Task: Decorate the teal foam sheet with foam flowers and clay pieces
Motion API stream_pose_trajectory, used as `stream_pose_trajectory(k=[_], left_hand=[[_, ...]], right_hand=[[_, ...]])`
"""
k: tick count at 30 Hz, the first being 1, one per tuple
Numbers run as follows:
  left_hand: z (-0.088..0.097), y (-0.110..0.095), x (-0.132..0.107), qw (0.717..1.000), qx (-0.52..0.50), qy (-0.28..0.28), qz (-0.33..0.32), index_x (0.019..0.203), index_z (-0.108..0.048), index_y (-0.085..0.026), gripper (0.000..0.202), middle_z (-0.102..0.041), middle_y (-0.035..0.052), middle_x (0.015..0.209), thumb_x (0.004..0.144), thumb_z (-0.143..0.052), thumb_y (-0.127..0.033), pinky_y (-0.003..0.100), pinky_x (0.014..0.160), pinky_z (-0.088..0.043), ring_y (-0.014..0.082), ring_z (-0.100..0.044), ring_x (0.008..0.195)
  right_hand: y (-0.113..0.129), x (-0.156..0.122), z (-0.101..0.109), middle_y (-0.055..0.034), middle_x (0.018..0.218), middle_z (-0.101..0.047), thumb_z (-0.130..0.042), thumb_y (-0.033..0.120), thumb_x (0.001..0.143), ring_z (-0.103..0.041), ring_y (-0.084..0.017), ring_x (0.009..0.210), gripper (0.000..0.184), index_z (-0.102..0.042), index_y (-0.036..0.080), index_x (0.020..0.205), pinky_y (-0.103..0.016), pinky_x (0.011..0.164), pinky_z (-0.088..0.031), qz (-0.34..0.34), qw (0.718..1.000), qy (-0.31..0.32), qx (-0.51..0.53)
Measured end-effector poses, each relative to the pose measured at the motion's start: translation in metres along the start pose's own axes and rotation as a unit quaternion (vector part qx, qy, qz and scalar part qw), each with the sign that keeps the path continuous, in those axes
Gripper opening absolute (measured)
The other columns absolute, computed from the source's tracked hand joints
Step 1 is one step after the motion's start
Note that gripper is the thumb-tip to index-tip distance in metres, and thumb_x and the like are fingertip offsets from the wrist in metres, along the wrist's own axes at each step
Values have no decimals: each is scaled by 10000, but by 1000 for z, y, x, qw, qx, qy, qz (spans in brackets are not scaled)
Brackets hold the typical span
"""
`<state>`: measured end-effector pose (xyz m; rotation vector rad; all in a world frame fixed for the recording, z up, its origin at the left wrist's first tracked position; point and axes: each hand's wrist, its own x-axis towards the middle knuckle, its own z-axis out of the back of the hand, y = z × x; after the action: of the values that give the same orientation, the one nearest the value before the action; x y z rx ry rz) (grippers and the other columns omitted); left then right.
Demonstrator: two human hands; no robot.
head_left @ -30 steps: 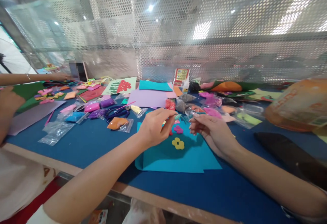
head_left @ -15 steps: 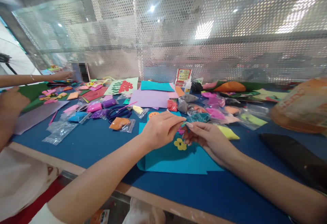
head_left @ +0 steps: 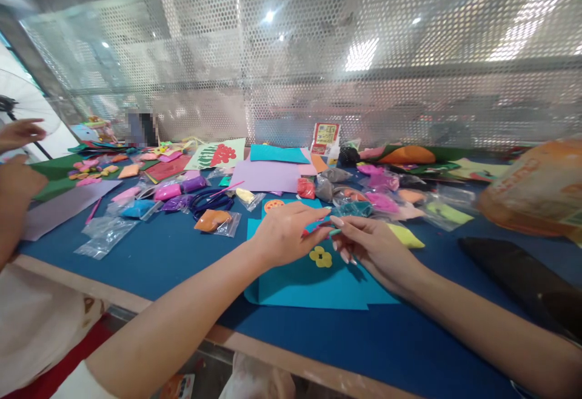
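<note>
Between the thumb and fingers of my right hand (head_left: 377,247) is a small dark-green piece of modelling clay (head_left: 335,232). My left hand (head_left: 284,232) hovers just to its left, thumb and fingers apart, the thumb tip close to the clay. Whether that thumb touches it I cannot tell. Below both hands lies a blue sheet (head_left: 313,293) bearing a yellow flower shape (head_left: 321,257) with a dark centre. Near the sheet's top, a round orange piece (head_left: 273,205) shows partly behind my left hand.
Bagged clay in several colours surrounds the sheet, including an orange bag (head_left: 213,221) and a yellow bag (head_left: 407,236). On the right lie a dark pouch (head_left: 509,271) and a large orange-brown bag (head_left: 531,193). Another person's hands (head_left: 20,135) are at the far left; a perforated metal screen (head_left: 291,53) stands behind.
My left thumb and fingers have spread from their pinch, leaving the green clay in my right fingers. At the far left, the other person's outstretched arm has drawn back.
</note>
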<state>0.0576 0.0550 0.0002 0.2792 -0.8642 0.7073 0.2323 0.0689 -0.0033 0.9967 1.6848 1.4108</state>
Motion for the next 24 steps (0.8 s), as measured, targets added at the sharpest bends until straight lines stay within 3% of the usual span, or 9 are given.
stream_pose_trajectory(k=[4, 11, 18, 24], left_hand=[[1, -1, 1, 998, -35, 53, -26, 960, -624, -117, 216, -687, 70, 908, 864, -473, -237, 263, 714, -510, 151, -630, 818], [1, 1, 0, 999, 4, 12, -50, 906, -642, -152, 193, -696, 29, 861, 860, -459, -192, 234, 681, -496, 125, -633, 774], [8, -3, 3, 998, 53, -15, -37, 853, -655, -170, 204, -697, 7, 786, 866, -477, -269, 211, 636, -470, 103, -603, 691], [7, -1, 3, 995, 82, 2, -50, 734, -657, -185, 245, -676, -7, 709, 840, -519, -358, 222, 580, -432, 124, -576, 682]], right_hand=[[0, -1, -2, -1, 519, -550, -698, 436, 662, -463, -66, 420, 304, -640, 137, 667, -201, 396, -336, -6, 1000, 9, 18], [-5, 0, 0, -37, 559, -591, -670, 392, 690, -522, -111, 449, 267, -644, 134, 626, -240, 428, -388, -7, 999, 28, 34], [-3, -1, 1, -35, 571, -595, -601, 396, 734, -539, -131, 464, 279, -609, 154, 595, -263, 455, -418, 8, 999, 34, 11], [-5, 1, 1, 0, 572, -571, -635, 459, 702, -517, -104, 442, 288, -586, 178, 660, -237, 432, -405, 10, 1000, -5, -16]])
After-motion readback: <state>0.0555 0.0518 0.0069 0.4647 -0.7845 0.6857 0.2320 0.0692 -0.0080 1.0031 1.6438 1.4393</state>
